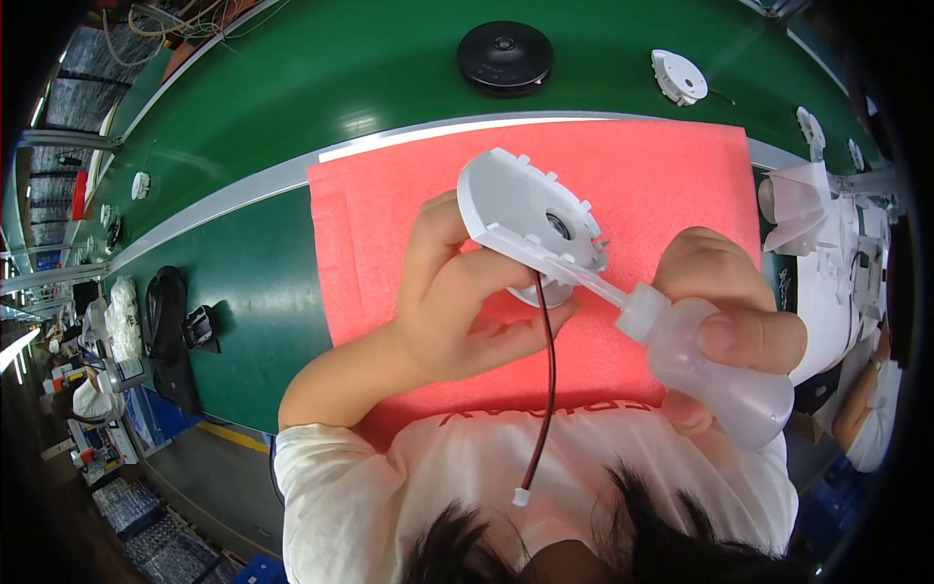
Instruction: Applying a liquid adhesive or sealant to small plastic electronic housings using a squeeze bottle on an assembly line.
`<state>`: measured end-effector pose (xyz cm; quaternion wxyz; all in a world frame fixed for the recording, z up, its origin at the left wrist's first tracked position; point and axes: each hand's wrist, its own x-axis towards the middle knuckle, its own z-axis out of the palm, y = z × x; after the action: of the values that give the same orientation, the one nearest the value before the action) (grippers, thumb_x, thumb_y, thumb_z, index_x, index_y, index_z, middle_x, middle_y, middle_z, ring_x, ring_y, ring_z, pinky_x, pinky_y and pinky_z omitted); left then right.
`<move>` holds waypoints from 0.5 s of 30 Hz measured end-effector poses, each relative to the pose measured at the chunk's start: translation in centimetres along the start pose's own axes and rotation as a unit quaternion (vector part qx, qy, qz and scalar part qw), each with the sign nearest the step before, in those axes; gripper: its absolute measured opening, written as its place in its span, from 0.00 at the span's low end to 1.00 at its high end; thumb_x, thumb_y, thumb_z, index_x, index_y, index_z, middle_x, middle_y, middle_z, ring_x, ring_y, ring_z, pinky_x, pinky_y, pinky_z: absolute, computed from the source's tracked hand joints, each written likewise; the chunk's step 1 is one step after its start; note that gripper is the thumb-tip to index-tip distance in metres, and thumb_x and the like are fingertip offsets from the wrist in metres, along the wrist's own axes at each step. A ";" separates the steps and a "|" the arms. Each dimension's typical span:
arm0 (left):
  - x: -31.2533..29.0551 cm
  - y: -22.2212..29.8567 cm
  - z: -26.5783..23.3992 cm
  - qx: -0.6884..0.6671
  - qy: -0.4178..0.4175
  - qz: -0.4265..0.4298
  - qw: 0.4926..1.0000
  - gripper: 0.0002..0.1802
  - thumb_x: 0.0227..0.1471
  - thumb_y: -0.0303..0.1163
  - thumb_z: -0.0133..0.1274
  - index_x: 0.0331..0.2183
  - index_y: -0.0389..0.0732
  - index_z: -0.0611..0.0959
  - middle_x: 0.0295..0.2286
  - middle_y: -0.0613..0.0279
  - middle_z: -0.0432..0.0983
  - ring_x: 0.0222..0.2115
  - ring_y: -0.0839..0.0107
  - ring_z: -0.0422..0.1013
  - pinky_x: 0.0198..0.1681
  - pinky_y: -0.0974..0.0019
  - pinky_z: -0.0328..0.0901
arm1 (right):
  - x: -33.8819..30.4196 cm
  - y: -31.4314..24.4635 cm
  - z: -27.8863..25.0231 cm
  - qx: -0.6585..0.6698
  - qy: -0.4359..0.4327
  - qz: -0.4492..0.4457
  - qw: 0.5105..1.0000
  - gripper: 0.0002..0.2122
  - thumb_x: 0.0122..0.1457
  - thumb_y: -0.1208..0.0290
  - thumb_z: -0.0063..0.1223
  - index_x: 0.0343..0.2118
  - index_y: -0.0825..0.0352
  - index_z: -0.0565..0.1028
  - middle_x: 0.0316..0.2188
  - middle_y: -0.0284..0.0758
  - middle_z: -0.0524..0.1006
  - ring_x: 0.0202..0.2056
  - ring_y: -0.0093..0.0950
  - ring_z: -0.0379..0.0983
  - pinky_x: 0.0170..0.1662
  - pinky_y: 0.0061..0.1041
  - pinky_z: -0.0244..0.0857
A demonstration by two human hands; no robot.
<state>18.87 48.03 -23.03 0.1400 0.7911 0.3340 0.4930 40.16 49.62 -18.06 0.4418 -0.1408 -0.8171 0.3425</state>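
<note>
"Dark hair (448, 545) is seen nearest; where is the work held?"

"Over the flat green desk (258, 282), toward its near edge: a white half-round plastic housing (516, 200) is pinched by the left hand (448, 302), a translucent plastic squeeze bottle (720, 365) gripped by the right hand (725, 282)."

"Which step?"

"Liquid is apparently being applied; steady aim is needed next."

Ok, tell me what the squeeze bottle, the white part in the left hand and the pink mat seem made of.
Squeeze bottle: probably soft plastic, smooth and translucent; its wall looks milky and lightly shiny.
White part: apparently hard moulded plastic, smooth; small tabs stand along its edge.
Pink mat: perhaps foam, matte, judging by its mottled surface.
</note>
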 end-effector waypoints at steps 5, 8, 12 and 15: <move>0.5 0.5 0.0 -0.051 0.038 -0.019 0.998 0.25 0.25 0.23 0.66 0.30 0.42 0.71 0.37 0.53 0.63 0.37 0.61 0.66 0.33 0.64 0.65 | 0.2 0.2 -0.6 0.004 -0.020 -0.014 1.000 0.23 0.50 0.54 0.54 0.42 0.59 0.59 0.28 0.42 0.69 0.18 0.28 0.61 0.20 0.27 0.54; 0.6 0.5 0.0 -0.056 0.044 -0.024 0.997 0.26 0.25 0.23 0.66 0.31 0.42 0.70 0.36 0.53 0.63 0.36 0.62 0.67 0.32 0.66 0.66 | 0.2 0.1 -0.6 0.002 -0.019 -0.008 1.000 0.23 0.50 0.54 0.54 0.43 0.58 0.59 0.28 0.41 0.69 0.18 0.28 0.61 0.20 0.27 0.54; 0.6 0.4 -0.1 -0.055 0.048 -0.036 0.997 0.27 0.26 0.23 0.66 0.31 0.40 0.69 0.36 0.54 0.63 0.37 0.62 0.67 0.32 0.66 0.67 | 0.2 0.1 -0.9 0.001 -0.019 -0.003 1.000 0.22 0.50 0.54 0.53 0.43 0.57 0.59 0.28 0.41 0.69 0.18 0.28 0.61 0.21 0.27 0.55; 1.0 0.7 -0.3 -0.058 0.035 -0.049 0.996 0.27 0.26 0.23 0.66 0.32 0.39 0.69 0.37 0.54 0.62 0.37 0.63 0.67 0.32 0.66 0.66 | 0.2 0.0 -1.1 -0.006 -0.017 0.000 1.000 0.22 0.51 0.53 0.52 0.43 0.57 0.59 0.28 0.41 0.69 0.18 0.28 0.61 0.21 0.28 0.55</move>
<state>19.21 48.15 -21.83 0.1979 0.7466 0.3478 0.5315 40.93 50.22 -17.54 0.4272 -0.1378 -0.8264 0.3400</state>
